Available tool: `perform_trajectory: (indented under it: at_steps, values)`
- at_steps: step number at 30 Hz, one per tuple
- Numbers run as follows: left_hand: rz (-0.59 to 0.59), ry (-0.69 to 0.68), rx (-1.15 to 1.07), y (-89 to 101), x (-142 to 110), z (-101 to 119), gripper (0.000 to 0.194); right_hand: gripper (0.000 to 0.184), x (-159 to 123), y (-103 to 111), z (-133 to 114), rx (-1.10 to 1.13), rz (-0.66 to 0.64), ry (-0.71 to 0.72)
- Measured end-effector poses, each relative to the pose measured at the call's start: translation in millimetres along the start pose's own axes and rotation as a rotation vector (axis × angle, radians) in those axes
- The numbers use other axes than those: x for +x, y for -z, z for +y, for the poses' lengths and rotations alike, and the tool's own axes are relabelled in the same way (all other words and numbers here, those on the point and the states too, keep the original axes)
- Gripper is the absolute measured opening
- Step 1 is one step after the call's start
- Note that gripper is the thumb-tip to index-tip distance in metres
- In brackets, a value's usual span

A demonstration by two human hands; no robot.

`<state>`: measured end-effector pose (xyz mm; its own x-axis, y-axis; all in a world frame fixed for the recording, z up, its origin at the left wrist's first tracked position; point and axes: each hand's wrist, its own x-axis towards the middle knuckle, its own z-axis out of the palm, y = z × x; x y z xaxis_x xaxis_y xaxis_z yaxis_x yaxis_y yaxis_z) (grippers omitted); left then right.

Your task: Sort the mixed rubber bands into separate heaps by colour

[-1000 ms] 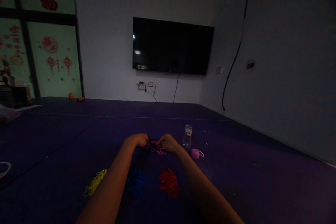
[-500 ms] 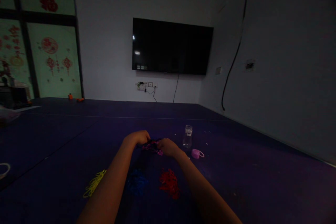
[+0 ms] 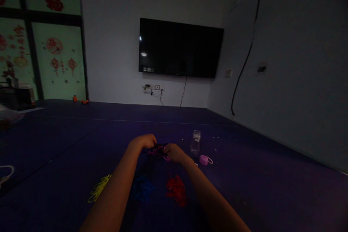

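My left hand (image 3: 148,140) is closed, fingers bent down at the left end of a small pile of pink and dark loops, which look like rubber bands (image 3: 158,151). From the right, my right hand (image 3: 174,152) pinches at the same pile, and pink loops show by its fingertips. Both sets of fingertips are partly hidden in the dim light. Nearer to me lie a yellow heap of bands (image 3: 100,188), partly behind my left forearm, a blue heap (image 3: 142,187) and a red heap (image 3: 176,190).
Right of my hands stands a clear bottle (image 3: 195,142) without its cap; a pink cap with a loop (image 3: 204,160) lies beside it. Small white bits dot the dark purple surface (image 3: 244,163). A white ring-shaped handle (image 3: 8,168) shows at the left edge.
The view has shifted slightly, so the surroundings sit a little further right. Both hands stay at the pink and dark pile, with barely any movement of the fingers visible.
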<state>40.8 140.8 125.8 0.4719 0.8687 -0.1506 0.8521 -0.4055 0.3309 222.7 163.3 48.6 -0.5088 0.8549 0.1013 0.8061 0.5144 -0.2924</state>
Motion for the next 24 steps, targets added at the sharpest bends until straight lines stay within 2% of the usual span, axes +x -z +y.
perform_trajectory:
  at_steps: [8, 12, 15, 18, 22, 24]
  values:
    - [-0.009, 0.012, 0.022, 1.9, -1, 1, 0.027, 0.042, -6, 15, -3, 0.284, 0.106, -0.057]
    - [-0.033, 0.032, 0.04, 1.2, 1, 1, 0.01, 0.038, -10, 27, -3, 0.444, 0.086, -0.11]
    - [-0.055, 0.05, 0.043, -0.9, 2, -1, 0.015, 0.032, -17, 39, -4, 0.528, -0.043, -0.138]
    - [-0.077, 0.073, 0.048, -6.2, 5, -4, 0.019, 0.031, -29, 52, -8, 0.56, -0.231, -0.115]
    - [-0.094, 0.106, 0.058, -17.4, 9, -11, 0.022, 0.031, -43, 64, -21, 0.485, -0.525, -0.111]
    - [-0.094, 0.112, 0.062, -22.2, 10, -14, 0.023, 0.031, -45, 67, -27, 0.448, -0.591, -0.111]
